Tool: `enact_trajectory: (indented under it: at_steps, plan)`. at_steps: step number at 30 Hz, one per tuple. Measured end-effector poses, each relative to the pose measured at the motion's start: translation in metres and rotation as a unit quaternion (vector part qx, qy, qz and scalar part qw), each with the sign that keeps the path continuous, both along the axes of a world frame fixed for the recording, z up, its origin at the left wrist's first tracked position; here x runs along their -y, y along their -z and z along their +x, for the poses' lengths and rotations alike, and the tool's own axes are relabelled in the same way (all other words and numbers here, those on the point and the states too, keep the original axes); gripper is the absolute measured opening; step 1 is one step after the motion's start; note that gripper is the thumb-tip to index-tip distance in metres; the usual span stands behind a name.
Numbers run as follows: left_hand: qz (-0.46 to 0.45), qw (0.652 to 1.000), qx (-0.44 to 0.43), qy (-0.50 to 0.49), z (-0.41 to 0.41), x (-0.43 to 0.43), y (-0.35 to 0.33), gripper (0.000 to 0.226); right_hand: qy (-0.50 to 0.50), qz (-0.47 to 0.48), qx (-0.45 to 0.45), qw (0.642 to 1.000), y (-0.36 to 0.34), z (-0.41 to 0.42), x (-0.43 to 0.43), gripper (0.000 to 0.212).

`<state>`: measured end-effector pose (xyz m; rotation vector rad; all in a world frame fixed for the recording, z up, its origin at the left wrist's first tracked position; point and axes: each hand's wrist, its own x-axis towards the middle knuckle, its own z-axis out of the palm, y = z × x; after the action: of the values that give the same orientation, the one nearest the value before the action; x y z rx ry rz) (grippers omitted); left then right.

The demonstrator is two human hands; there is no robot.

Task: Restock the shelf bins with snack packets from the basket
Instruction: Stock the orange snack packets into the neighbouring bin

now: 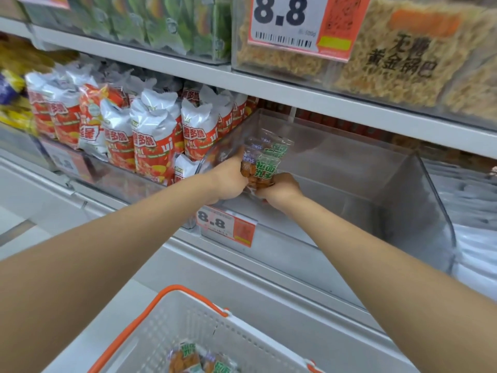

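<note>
Head view, left hand: we are seeing the left hand (228,181) curling its fingers round the left side of a bunch of snack packets (265,162), its bare forearm reaching in from the lower left.
Head view, right hand: we are seeing the right hand (279,190) gripping the same bunch from below and from the right, fingers bent under the crinkled film.
Snack packets: we are looking at small pouches of clear, glossy film with green lettering and orange-brown pieces inside, standing up between the two hands just inside the front left part of the bin.
Bin: we are noting a clear, hard plastic bin (433,211) with smooth walls, a sloping front and a rounded front corner; its floor is showing bare to the right of the hands.
Price tag: we are reading "8.8" on a white and orange card (224,224) fixed at the bin's front.
Basket: we are seeing a white perforated plastic basket (166,329) with an orange handle at the bottom edge, holding more of the same packets (185,359).
Neighbouring bin: we are seeing puffy red-and-silver foil crisp bags (150,141) packed upright to the left.
Upper shelf: we are seeing golden, crumbly rice crackers (403,84) in clear packs.
</note>
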<state>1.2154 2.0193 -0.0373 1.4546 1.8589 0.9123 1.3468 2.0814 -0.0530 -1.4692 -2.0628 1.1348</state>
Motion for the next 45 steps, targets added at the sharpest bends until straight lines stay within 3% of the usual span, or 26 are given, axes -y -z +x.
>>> enact_trajectory:
  at_steps: [7, 10, 13, 15, 18, 23, 26, 29, 33, 36, 39, 42, 45]
  plan:
    - [-0.008, 0.998, -0.053, -0.016, 0.006, 0.013, -0.008, 0.084, -0.022, 0.002, 0.053, 0.998, -0.013, 0.019, 0.009, 0.017]
    - [0.023, 0.993, -0.103, -0.053, 0.018, 0.032, -0.022, 0.052, -0.009, 0.051, 0.044, 0.998, -0.030, 0.037, 0.023, 0.039]
    - [0.111, 0.981, -0.099, -0.123, 0.039, 0.061, -0.034, 0.013, 0.005, 0.139, -0.030, 0.990, -0.044, 0.057, 0.049, 0.026]
    - [0.155, 0.970, -0.115, -0.148, 0.054, 0.081, -0.037, 0.014, -0.003, 0.242, -0.055, 0.969, -0.047, 0.070, 0.073, 0.013]
    - [0.149, 0.973, -0.115, -0.130, 0.078, 0.115, -0.036, 0.018, -0.038, 0.340, -0.073, 0.937, -0.046, 0.090, 0.113, 0.014]
    - [0.050, 0.989, -0.120, -0.063, 0.098, 0.176, 0.002, 0.019, -0.102, 0.316, -0.085, 0.939, -0.007, 0.119, 0.167, 0.013]
    - [-0.047, 0.995, -0.083, 0.005, 0.101, 0.208, 0.040, 0.012, -0.142, 0.251, -0.017, 0.957, 0.036, 0.134, 0.186, 0.009]
    - [-0.105, 0.992, -0.060, 0.041, 0.099, 0.228, 0.079, 0.014, -0.217, 0.131, 0.113, 0.961, 0.081, 0.146, 0.192, 0.009]
    - [-0.187, 0.978, -0.068, 0.068, 0.093, 0.244, 0.131, 0.012, -0.309, -0.067, 0.335, 0.888, 0.145, 0.157, 0.186, 0.030]
    - [-0.240, 0.961, -0.085, 0.108, 0.092, 0.251, 0.156, 0.010, -0.317, -0.148, 0.416, 0.839, 0.200, 0.170, 0.192, 0.036]
    - [-0.260, 0.955, -0.072, 0.125, 0.097, 0.253, 0.169, 0.017, -0.317, -0.158, 0.449, 0.820, 0.245, 0.184, 0.210, 0.012]
    - [-0.286, 0.943, -0.088, 0.148, 0.104, 0.255, 0.175, 0.011, -0.340, -0.089, 0.481, 0.803, 0.285, 0.206, 0.231, 0.037]
    - [-0.300, 0.936, -0.084, 0.167, 0.107, 0.257, 0.177, 0.010, -0.409, 0.019, 0.545, 0.731, 0.312, 0.219, 0.238, 0.048]
